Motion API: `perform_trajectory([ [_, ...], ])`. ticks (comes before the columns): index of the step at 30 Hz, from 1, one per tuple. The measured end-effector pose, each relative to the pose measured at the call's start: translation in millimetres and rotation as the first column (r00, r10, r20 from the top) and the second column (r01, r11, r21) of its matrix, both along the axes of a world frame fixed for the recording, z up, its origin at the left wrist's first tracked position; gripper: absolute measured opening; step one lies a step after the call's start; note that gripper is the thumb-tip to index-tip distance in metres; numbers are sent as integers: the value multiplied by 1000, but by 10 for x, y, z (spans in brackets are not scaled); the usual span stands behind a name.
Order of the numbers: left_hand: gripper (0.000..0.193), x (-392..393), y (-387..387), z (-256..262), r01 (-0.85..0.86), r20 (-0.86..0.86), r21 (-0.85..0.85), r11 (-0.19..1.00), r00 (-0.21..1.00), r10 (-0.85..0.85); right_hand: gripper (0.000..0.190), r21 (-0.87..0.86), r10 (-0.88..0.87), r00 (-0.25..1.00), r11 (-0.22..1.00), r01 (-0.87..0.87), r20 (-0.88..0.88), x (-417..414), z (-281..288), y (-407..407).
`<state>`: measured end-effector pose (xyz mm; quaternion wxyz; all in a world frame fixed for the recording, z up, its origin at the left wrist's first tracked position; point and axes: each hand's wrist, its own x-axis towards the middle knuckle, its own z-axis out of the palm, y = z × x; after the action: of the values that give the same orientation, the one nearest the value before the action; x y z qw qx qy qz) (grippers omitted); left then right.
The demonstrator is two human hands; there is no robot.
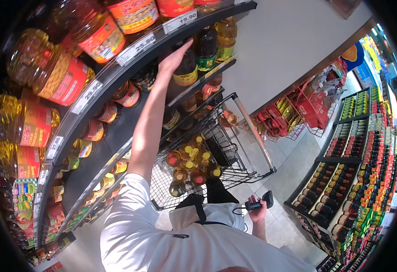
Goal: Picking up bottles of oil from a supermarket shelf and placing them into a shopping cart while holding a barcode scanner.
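My left hand point(176, 58) reaches up under the edge of the upper shelf, in among dark oil bottles on the shelf below. A dark bottle with a yellow label point(185, 72) stands right beside it. Part of the hand is hidden, so whether it grips anything cannot be seen. Farther right are a dark bottle with a green label point(206, 51) and a light yellow oil bottle point(226, 37). Low at my side, my right hand point(258, 210) is closed around a black handheld scanner-like device point(269, 200), with a cable near it.
Before me stands a wire shopping cart point(164, 185) holding several oil bottles point(192, 153) with yellow and red caps. Large oil jugs point(62, 76) fill the upper shelf point(116, 69). Red wire baskets point(280, 119) and a bottle rack point(324, 190) stand to the right.
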<state>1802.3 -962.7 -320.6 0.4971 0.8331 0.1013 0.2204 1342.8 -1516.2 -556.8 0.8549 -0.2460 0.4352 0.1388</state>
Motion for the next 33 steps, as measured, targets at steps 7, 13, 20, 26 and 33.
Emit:
perform_trajectory([
  [7, 61, 317, 102, -172, -18, -87, 198, 980, 996, 35, 17, 64, -53, 998, 996, 54, -22, 142, -230, 36],
  [13, 54, -366, 61, -236, -289, -151, 12, 957, 946, 288, 13, 38, -93, 995, 995, 95, -29, 313, -67, 91],
  [20, 43, -1236, 172, -51, -186, 150, -86, 979, 969, 198, 29, -111, -123, 984, 984, 138, 128, 50, 76, 33],
  [26, 43, -2259, 371, 132, -9, 76, -651, 759, 994, 77, 29, -378, 298, 917, 907, -186, 265, 78, 655, 243],
  [33, 45, -3747, -21, 269, 122, 73, -827, 549, 991, -109, 42, -71, 460, 616, 833, -549, 640, 323, 1581, 1899],
])
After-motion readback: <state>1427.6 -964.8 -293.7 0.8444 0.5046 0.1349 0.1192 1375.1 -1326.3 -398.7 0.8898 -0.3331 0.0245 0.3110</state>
